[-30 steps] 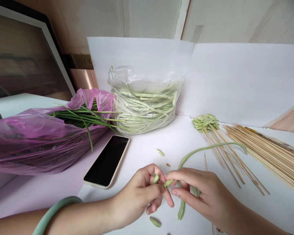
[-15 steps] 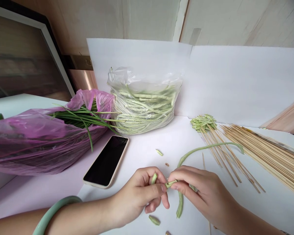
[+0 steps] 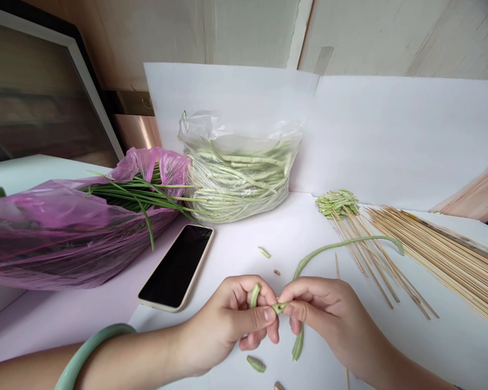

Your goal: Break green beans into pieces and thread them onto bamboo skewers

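My left hand point(image 3: 244, 314) is closed on a green bean point(image 3: 255, 295), whose upper end sticks out between the fingers. Between both hands, a small bean piece point(image 3: 279, 307) with a dark spot is pinched by the thumbs and fingertips. My right hand point(image 3: 329, 314) grips its right end. A long bean point(image 3: 329, 247) curves from behind the right hand toward the skewers, its lower end hanging below that hand. Short bean pieces point(image 3: 256, 364) lie on the white surface near the left hand.
A phone point(image 3: 177, 266) lies left of the hands. Behind stand a clear bag of beans point(image 3: 244, 179) and a purple bag point(image 3: 65, 233) with green stalks. Threaded bean skewers point(image 3: 337, 205) and a pile of bare skewers point(image 3: 439, 254) lie at right.
My right hand has shifted slightly, its fingers curling more around the piece. The bean piece has turned a little, showing a dark spot.
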